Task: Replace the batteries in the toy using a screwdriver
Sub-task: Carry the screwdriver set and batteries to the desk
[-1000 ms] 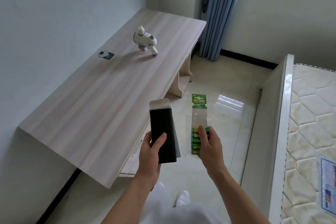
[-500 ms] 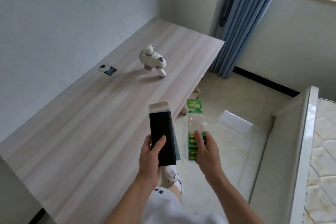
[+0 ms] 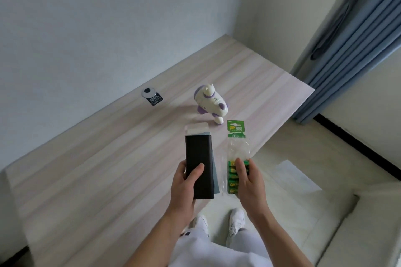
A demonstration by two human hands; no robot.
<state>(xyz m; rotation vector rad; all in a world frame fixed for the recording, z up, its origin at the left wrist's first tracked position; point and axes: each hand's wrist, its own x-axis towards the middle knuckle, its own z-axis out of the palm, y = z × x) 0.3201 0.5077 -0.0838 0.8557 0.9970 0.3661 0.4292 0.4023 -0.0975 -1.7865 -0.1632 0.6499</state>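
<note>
A white and purple toy [image 3: 211, 103] stands on the pale wooden desk [image 3: 108, 162], toward its far right side. My left hand [image 3: 184, 186] grips a flat black box [image 3: 199, 165] with a clear flap at its top, held upright over the desk's near edge. My right hand [image 3: 247, 182] holds a clear pack of green batteries [image 3: 235, 171] with a green header card, just right of the box. No screwdriver shows outside the box.
A small round disc with a black label [image 3: 152, 95] lies on the desk by the wall. Blue curtains [image 3: 351, 54] hang at the right. A white bed frame [image 3: 368, 219] borders the tiled floor. My white shoes [image 3: 236, 221] stand at the desk's edge.
I have stepped closer to the desk, so the toy and the desk appear larger and nearer. Both hands keep the same hold on the box and the battery pack.
</note>
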